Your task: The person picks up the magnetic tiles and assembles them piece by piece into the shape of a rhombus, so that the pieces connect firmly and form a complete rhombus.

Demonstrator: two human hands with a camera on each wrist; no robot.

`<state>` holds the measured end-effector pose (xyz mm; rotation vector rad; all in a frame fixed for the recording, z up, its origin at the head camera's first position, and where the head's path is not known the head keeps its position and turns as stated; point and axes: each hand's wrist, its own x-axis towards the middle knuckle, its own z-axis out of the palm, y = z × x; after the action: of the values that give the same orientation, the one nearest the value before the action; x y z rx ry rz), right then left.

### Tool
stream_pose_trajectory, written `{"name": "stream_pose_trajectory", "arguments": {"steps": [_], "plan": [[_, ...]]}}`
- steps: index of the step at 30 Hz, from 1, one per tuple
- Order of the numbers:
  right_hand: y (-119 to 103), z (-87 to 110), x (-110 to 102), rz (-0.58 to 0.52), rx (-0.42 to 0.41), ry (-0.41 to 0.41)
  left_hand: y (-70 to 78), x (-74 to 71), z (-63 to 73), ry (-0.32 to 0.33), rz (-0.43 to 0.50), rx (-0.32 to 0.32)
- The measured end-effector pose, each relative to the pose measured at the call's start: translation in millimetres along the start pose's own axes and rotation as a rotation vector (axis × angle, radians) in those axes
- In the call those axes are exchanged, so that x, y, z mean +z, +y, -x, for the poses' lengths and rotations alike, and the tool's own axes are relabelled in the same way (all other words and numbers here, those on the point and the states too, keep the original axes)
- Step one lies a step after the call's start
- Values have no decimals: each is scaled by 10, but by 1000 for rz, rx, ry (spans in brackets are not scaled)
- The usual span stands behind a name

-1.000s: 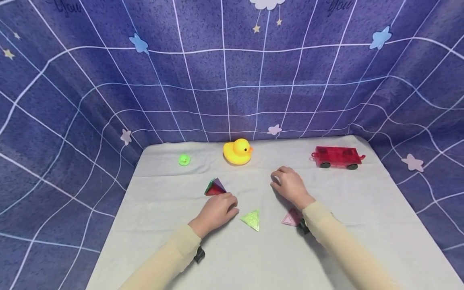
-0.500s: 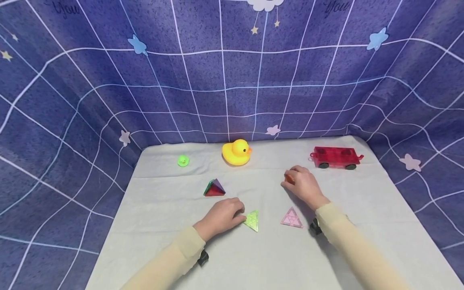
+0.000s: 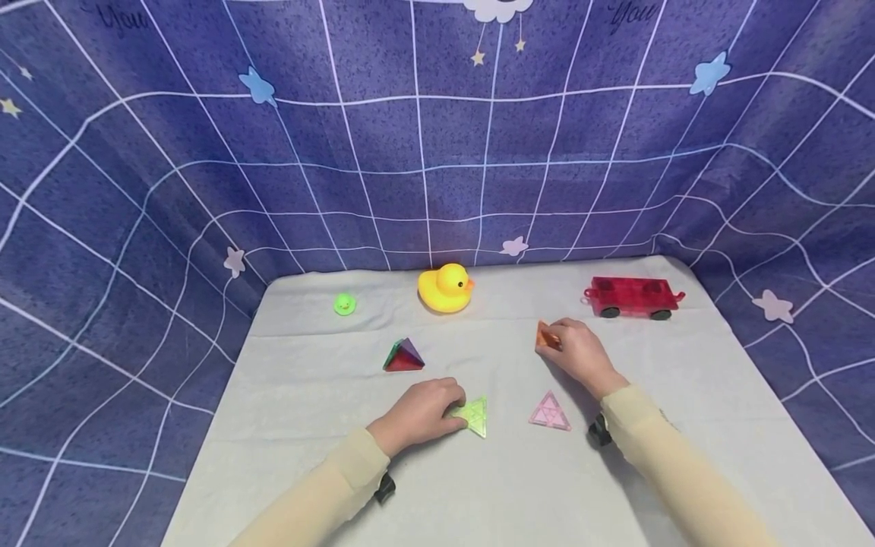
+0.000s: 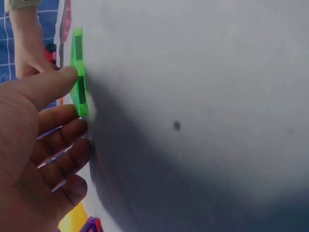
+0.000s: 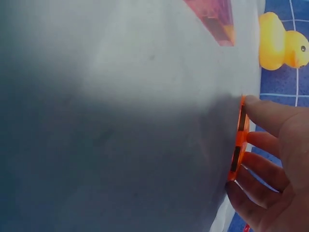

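Observation:
My left hand (image 3: pixel 424 410) pinches a see-through lime green triangle magnetic tile (image 3: pixel 475 414) by its left side. In the left wrist view the green tile (image 4: pixel 79 72) shows edge-on, thumb at one side and index finger at its lower end. My right hand (image 3: pixel 577 352) holds an orange triangle magnetic tile (image 3: pixel 542 335), partly hidden by the fingers. The right wrist view shows that orange tile (image 5: pixel 239 140) edge-on, between thumb and fingers. Between the hands, a pink triangle tile (image 3: pixel 550 414) lies flat on the cloth.
A small pyramid (image 3: pixel 404 357) of red, green and purple tiles stands beyond my left hand. At the back are a tiny green duck (image 3: pixel 345 305), a yellow rubber duck (image 3: pixel 446 288) and a red toy wagon base (image 3: pixel 632 296). A blue curtain (image 3: pixel 451 129) hangs behind the table.
My left hand has moved right onto the green tile and now pinches it. The right hand has moved right and holds the orange tile, which has come into view; the pink tile is uncovered.

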<state>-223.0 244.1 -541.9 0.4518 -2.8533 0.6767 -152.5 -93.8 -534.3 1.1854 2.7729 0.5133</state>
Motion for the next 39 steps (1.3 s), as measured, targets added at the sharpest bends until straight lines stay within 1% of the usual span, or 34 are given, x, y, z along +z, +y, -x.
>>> {"name": "stream_pose_trajectory", "arguments": {"steps": [3,7,12,16,23,32,39], "plan": [[-9,-11,0,-15,-5,13,15,6,-6,0,2,-15],[-23,-32,-7,-41,18,14,23,14,-14,5,6,-27],[-33,-39,-13,-72,51,5,27,20,-9,7,13,-29],[-26,-31,-11,-78,61,1,36,12,1,11,36,-33],[-4,-46,-6,-77,56,-8,23,18,4,15,103,-50],[-17,-70,-57,-83,68,-34,37,11,4,21,132,-62],[-34,-63,-85,-93,55,-31,46,20,15,29,169,-95]]}}
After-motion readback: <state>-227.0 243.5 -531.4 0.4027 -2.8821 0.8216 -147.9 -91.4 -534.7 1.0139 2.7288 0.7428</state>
